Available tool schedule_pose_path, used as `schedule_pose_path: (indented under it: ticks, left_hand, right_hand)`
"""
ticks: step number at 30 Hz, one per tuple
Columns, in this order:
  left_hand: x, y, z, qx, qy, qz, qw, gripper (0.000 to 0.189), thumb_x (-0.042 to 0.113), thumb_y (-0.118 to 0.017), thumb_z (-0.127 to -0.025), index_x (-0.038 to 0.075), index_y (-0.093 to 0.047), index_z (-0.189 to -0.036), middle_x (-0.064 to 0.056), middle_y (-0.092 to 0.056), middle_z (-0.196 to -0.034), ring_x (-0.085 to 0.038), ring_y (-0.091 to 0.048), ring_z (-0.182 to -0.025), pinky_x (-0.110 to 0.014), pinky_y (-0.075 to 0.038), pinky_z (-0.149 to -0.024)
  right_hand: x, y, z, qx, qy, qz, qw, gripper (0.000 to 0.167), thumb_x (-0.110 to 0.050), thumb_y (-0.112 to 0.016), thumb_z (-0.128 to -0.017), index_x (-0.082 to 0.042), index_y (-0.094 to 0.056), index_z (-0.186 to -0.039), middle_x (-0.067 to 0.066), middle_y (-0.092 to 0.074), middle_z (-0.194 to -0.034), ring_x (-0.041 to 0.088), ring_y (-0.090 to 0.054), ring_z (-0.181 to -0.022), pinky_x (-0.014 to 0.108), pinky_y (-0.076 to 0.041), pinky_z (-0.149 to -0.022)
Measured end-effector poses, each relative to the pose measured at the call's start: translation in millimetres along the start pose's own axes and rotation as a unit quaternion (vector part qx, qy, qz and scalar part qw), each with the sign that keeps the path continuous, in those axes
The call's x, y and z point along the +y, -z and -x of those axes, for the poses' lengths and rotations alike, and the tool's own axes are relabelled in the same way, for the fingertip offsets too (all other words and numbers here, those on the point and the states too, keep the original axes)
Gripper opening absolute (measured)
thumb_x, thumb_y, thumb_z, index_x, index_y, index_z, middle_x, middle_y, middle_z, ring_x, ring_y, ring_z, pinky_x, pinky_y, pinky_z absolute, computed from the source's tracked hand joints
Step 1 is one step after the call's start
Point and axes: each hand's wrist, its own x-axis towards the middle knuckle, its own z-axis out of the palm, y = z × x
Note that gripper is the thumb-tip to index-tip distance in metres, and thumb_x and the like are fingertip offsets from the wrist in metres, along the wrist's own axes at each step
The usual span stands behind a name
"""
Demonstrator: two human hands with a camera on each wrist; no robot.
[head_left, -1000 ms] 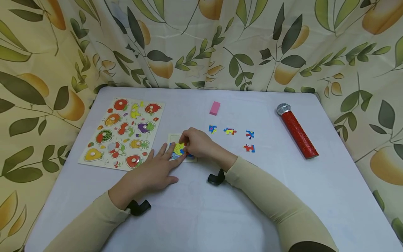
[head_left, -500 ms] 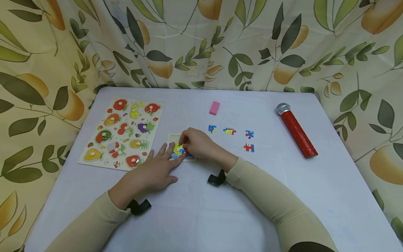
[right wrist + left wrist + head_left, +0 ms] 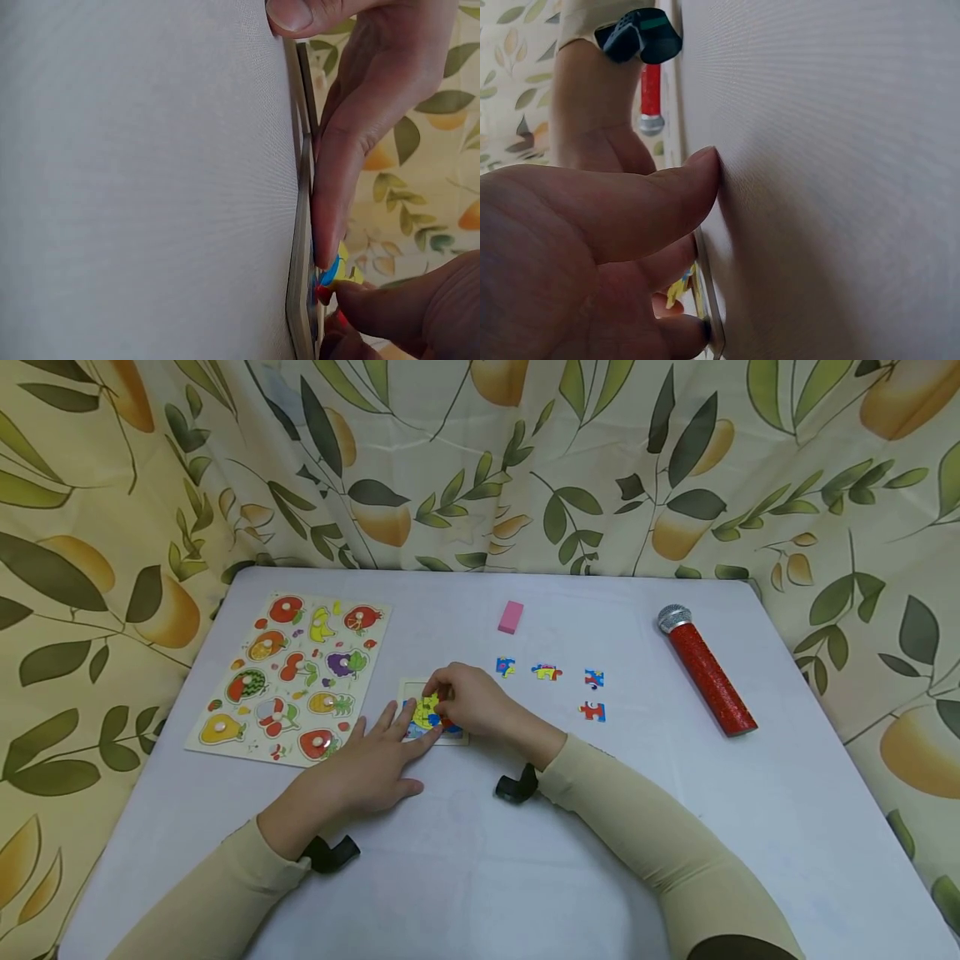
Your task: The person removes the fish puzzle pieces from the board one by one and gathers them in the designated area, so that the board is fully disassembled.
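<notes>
A small jigsaw puzzle in a pale frame (image 3: 415, 682) lies mid-table, its yellow and blue picture (image 3: 424, 712) partly covered by both hands. My left hand (image 3: 363, 768) is flat, fingers spread, with fingertips resting on the frame's left and near side. Thumb and index finger of my right hand (image 3: 476, 702) pinch a jigsaw piece over the picture's right part. In the right wrist view, the red bit of that jigsaw piece (image 3: 324, 295) shows at the thumb tip, close over the frame's edge (image 3: 300, 285); the fingers hide most of it.
Several loose jigsaw pieces (image 3: 547, 672) lie right of the frame. Behind them is a pink block (image 3: 511, 617). A fruit puzzle board (image 3: 300, 642) lies at left, near my left fingers. Far right lies a red glittery microphone (image 3: 708, 672). A patterned curtain (image 3: 465, 460) hangs behind the table.
My right index finger has shifted slightly left and away from me over the puzzle, and more of the thumb shows. My left hand stays put; the loose pieces have not moved.
</notes>
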Motion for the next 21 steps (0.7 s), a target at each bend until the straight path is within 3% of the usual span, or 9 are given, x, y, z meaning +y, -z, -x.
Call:
schedule_pose_path:
  ticks: [16,21]
  left_hand:
    - [1.7,1.2,1.2,0.003,0.001,-0.005,1.0000,0.081,0.047,-0.074,-0.100,0.034,-0.035,-0.169,-0.015,-0.005,-0.183,-0.045,0.000,-0.169,-0.080,-0.010,-0.128]
    - [2.0,1.2,1.6,0.003,0.000,-0.004,1.0000,0.081,0.047,-0.074,-0.100,0.034,-0.034,-0.169,-0.015,-0.004,-0.183,-0.045,0.001,-0.170,-0.079,-0.010,-0.128]
  right_hand:
    - [0.6,6.7,6.8,0.015,0.000,-0.061,0.9980,0.021,-0.005,-0.075,-0.098,-0.018,-0.081,-0.113,0.002,-0.069,-0.101,0.022,-0.064,-0.097,0.029,-0.058,-0.078]
    - [4.0,14.2,11.4,0.028,-0.001,-0.098,0.9948,0.021,-0.004,-0.075,-0.098,-0.016,-0.080,-0.115,0.003,-0.070,-0.101,0.024,-0.065,-0.095,0.028,-0.059,-0.072]
